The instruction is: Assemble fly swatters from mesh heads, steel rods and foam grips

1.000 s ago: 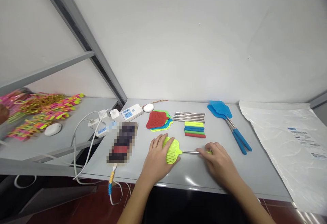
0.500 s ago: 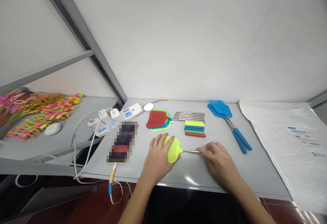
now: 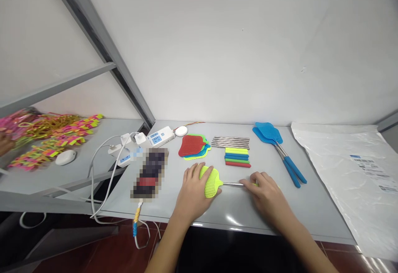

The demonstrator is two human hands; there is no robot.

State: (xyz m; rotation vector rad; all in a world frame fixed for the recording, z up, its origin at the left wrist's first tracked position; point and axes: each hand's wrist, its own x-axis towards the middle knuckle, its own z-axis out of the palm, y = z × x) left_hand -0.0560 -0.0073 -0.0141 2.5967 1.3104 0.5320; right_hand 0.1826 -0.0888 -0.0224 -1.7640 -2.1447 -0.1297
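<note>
A yellow-green fly swatter (image 3: 212, 183) lies across the table near its front edge, its perforated head to the left and a thin metal rod running right. My left hand (image 3: 194, 188) grips the head, fingers over it and thumb at its lower edge. My right hand (image 3: 263, 192) is closed round the handle end, covering most of the yellow-green grip. Behind are stacked swatter heads, the top one a red head (image 3: 191, 145), with a row of metal rods (image 3: 230, 142) and several coloured handle grips (image 3: 237, 157). Blue fly swatters (image 3: 270, 132) with blue handles lie to the right.
A phone (image 3: 151, 173) on a charging cable lies at left, near power strips (image 3: 161, 136) and a white round puck (image 3: 181, 131). A white plastic package (image 3: 348, 173) covers the right end. On the left table, another person's hand (image 3: 5, 142) is by colourful corded items (image 3: 62, 138).
Both my hands and the swatter stay almost in place. The other person's hand at far left has shifted slightly.
</note>
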